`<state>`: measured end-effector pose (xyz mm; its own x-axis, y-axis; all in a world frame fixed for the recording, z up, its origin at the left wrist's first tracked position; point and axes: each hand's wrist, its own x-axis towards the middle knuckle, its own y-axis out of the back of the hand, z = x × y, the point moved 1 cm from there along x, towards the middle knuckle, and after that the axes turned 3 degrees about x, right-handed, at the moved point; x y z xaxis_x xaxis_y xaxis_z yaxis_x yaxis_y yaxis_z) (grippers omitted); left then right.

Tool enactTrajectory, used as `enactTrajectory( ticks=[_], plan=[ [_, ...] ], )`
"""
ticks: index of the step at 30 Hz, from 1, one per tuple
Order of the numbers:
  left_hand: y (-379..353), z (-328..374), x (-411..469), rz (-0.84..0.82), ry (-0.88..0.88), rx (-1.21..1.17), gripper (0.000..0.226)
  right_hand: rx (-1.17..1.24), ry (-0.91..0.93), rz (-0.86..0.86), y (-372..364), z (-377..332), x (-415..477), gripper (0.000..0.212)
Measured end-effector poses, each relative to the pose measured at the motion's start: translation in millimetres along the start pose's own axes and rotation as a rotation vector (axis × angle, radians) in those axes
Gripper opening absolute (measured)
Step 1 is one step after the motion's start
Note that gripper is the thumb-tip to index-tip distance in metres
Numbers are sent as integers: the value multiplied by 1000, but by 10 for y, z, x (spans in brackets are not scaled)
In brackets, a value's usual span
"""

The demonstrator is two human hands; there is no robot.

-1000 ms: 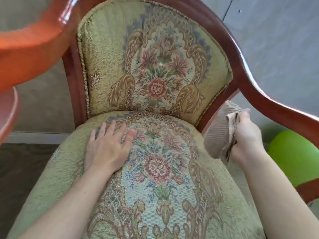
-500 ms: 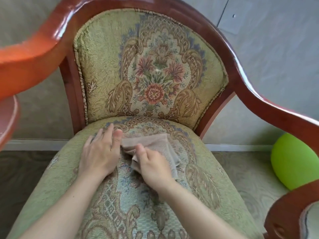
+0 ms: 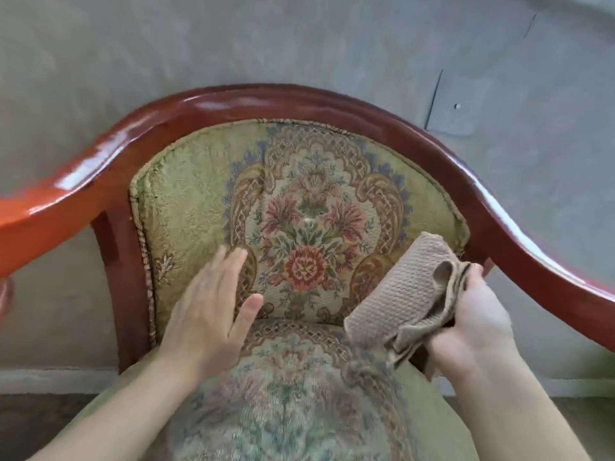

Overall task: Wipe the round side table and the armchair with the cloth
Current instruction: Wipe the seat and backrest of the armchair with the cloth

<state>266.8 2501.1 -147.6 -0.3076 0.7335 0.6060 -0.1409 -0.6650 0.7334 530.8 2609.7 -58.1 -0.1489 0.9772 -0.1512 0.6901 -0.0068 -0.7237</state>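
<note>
Armchair (image 3: 309, 227) filling the view, glossy red-brown frame (image 3: 266, 101) curving around a floral backrest, seat cushion (image 3: 293, 394) near. Left hand (image 3: 213, 311) flat and spread, fingers together and thumb out, raised in front of the lower left of the backrest; contact with the fabric not clear. Right hand (image 3: 472, 314) at the right, near the frame's right arm, closed around the bunched edge of a beige waffle-weave cloth (image 3: 406, 287). Cloth hanging leftward over the seat's far right corner. Round side table not identifiable. Grey wall (image 3: 299, 38) behind.
</note>
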Motion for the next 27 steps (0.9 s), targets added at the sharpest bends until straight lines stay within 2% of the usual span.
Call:
enactTrajectory(
  ticks=[4,7,9,11,14,18,19,21,23,24,27],
  plan=[
    [-98,-94,482,37,-148,264,82,46,320,-52,-169,130,263,45],
    [-182,-196,759,8,-243,431,83,83,533,-149,-350,385,383,57],
    [-257,-212,945,0,-296,524,85,103,580,-145,-497,515,488,57],
    [-352,-185,1144,21,-302,585,86,113,622,-129,-630,573,613,52],
    [-464,-169,1388,122,-225,627,87,26,861,-178,-812,585,788,51],
    [-402,-144,1429,204,-292,675,89,-345,1216,-267,-1047,572,954,46],
    [-380,-127,1445,214,-321,698,89,-538,1266,-285,-1104,623,1031,48],
    [-605,-414,1523,213,-315,714,90,-1079,1355,-311,-1245,1078,1415,50],
    [-648,-388,1529,201,-331,783,90,-1429,1346,-310,-1201,1250,1582,52],
    [-660,-385,1518,214,-344,816,90,-1484,1333,-290,-1181,1326,1617,53],
    [-594,-360,1562,276,-367,861,88,-1406,1343,-227,-1154,1405,1663,54]
  ],
)
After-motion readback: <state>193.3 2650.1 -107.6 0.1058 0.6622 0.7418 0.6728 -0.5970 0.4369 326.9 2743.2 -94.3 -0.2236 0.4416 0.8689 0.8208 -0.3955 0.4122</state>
